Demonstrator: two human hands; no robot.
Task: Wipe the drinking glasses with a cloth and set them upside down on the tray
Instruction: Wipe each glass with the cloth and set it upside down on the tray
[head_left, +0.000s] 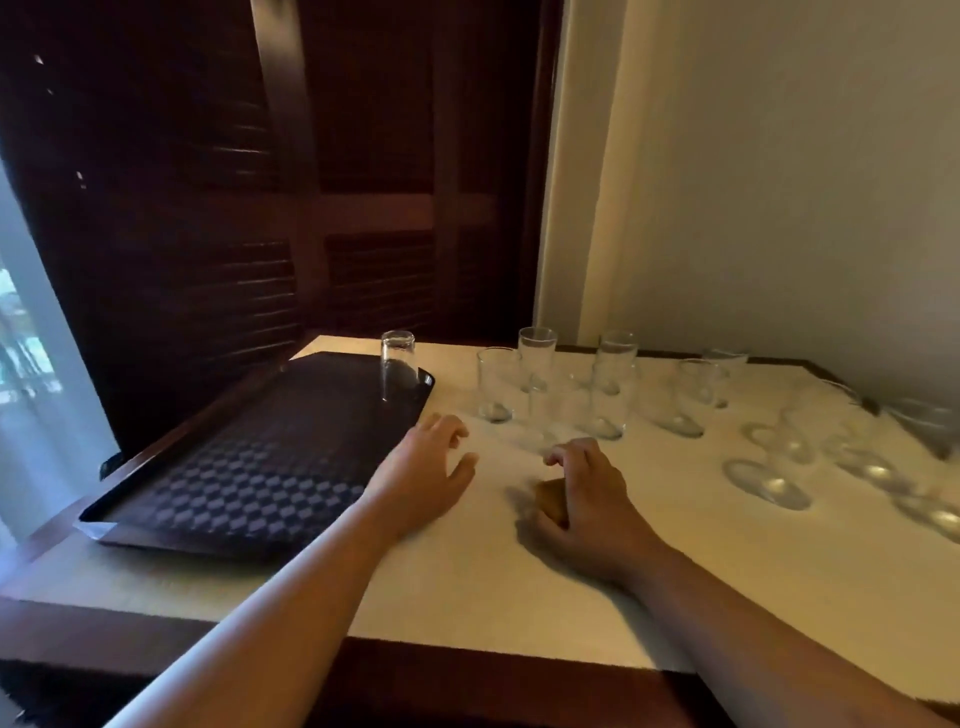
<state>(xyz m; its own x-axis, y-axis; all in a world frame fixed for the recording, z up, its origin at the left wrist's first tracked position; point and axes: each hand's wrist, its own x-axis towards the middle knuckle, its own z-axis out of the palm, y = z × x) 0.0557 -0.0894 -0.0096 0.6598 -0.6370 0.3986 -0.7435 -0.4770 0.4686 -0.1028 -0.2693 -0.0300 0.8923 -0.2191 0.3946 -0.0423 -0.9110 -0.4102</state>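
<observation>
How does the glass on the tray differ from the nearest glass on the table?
The glass on the tray stands upside down, thick base up; the table glass stands upright, mouth up. The glass on the tray sits at the far right corner of the tray; the table glass sits on the pale table top. Both are clear, plain tumblers of similar shape.

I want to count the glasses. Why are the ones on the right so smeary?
Head view: the clear drinking glasses at the right edge are blurred and stretched by the wide lens; the upside-down glass on the dark patterned tray looks sharper.
</observation>
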